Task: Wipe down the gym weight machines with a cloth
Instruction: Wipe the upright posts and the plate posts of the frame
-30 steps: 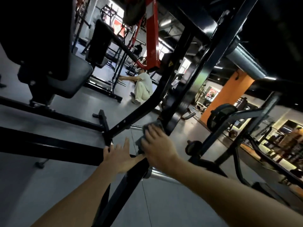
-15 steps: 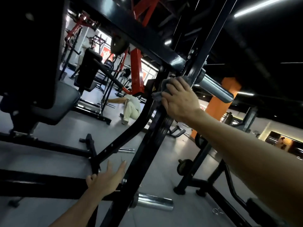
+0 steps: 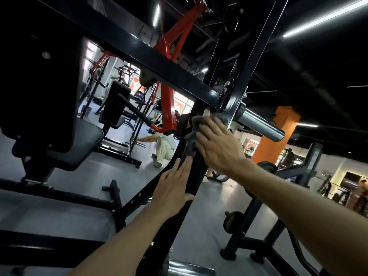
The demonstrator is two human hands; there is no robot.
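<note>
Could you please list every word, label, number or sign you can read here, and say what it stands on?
No text can be read.
Yellow warning sticker on the black machine frame: too small to read.
Red-and-white window banners: large letters, blurred and cut off.
Red poster on the far wall: blurred.

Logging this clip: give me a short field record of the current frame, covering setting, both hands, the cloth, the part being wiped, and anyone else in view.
setting: gym floor with black-framed weight machines
right hand: fingers straight, pressing the grey cloth against the slanted black frame bar
left hand: open, flat on the same bar just below the cloth, thumb round its edge
nearby part: chrome plate sleeve up and right of the cloth
other person: crouched on the floor in light clothes, behind the machines
task state: wiping under way
</note>
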